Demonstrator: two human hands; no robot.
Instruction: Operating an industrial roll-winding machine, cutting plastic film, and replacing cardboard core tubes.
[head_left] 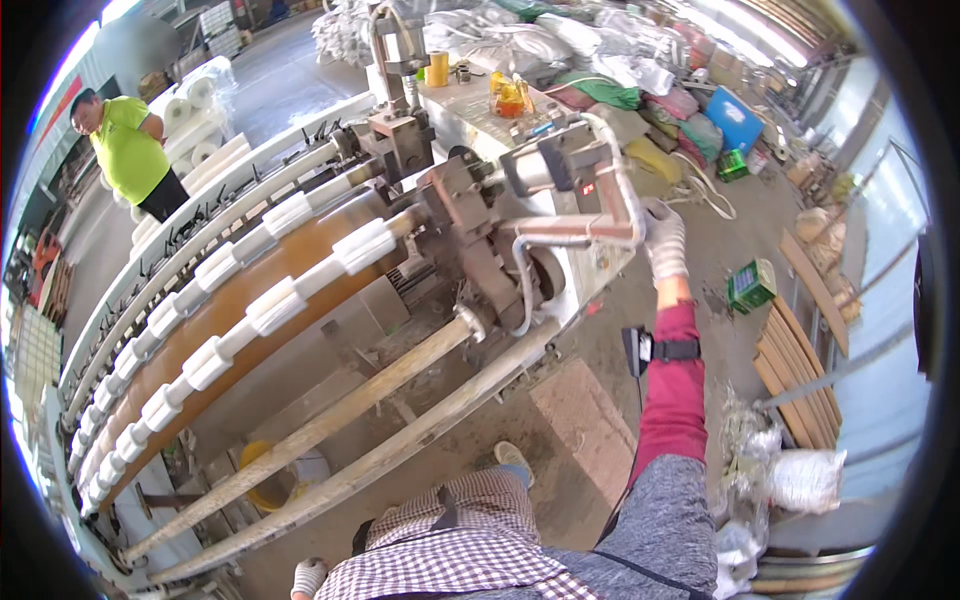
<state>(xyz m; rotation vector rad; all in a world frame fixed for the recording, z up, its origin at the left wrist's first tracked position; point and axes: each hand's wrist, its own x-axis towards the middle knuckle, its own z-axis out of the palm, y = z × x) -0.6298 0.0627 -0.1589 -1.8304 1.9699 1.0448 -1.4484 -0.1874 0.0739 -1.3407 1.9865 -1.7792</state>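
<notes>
- The pipe (pixel 610 200), a pale bent tube on the machine head (pixel 480 230), sits right of centre in the upper half of the frame. It rises from the head's top, curves over, and runs down and back toward the left as a copper-toned length.
- The right hand (pixel 665 240), in a white glove, is raised against the pipe's outer bend, touching it or just beside it. The fingers look curled, but whether they close round the pipe cannot be told from here.
- That hand is the nearer by far: the pipe lies just left of it, with the red sleeve (pixel 672 385) running straight up from the lower edge of the frame.
- The left hand (pixel 308 577), also gloved, hangs at the bottom edge, left of centre, well apart from the pipe. It holds nothing that shows; open or clenched cannot be told.
- The pipe's long axis at the bend stands roughly upright in the frame, and its lower run points left into the head.
- From the head, the rollers (pixel 300 440) and a long brown web (pixel 220 320) with white blocks (pixel 275 305) run diagonally toward the lower left.
- A cluttered bench (pixel 470 110) stands behind the head at upper centre, with yellow containers on it.
- Green crates (pixel 752 285) lie on the floor right of the hand; boards (pixel 800 380) lean further right.
- Another person in a green shirt (pixel 128 150) stands at the upper left, well away from the machine head.
</notes>
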